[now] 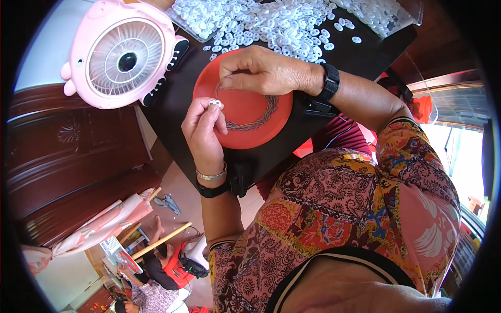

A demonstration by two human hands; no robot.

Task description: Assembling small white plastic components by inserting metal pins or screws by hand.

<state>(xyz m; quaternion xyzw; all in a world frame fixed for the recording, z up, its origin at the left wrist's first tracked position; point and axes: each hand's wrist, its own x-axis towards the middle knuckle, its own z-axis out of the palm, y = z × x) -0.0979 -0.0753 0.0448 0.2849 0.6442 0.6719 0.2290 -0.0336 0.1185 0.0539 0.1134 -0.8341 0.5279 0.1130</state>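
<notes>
My left hand (202, 128) pinches a small white oval piece with two holes (214, 103) between thumb and fingertips. Just above it, my right hand (255, 72) has its thumb and forefinger closed on a thin brownish cord, whose short end points down toward the piece. Whether the cord passes through a hole is too small to tell. Both hands are over a round red plate (245, 104). Along the plate's right and lower inside edge curves a bundle of similar brownish cords (267, 113).
A heap of white oval two-hole pieces (282, 26) covers the far side of the dark table (177, 107). A clear tray (389, 26) holds more at far right. A pink fan (127, 60) stands at far left. Another person (156, 292) is at lower left.
</notes>
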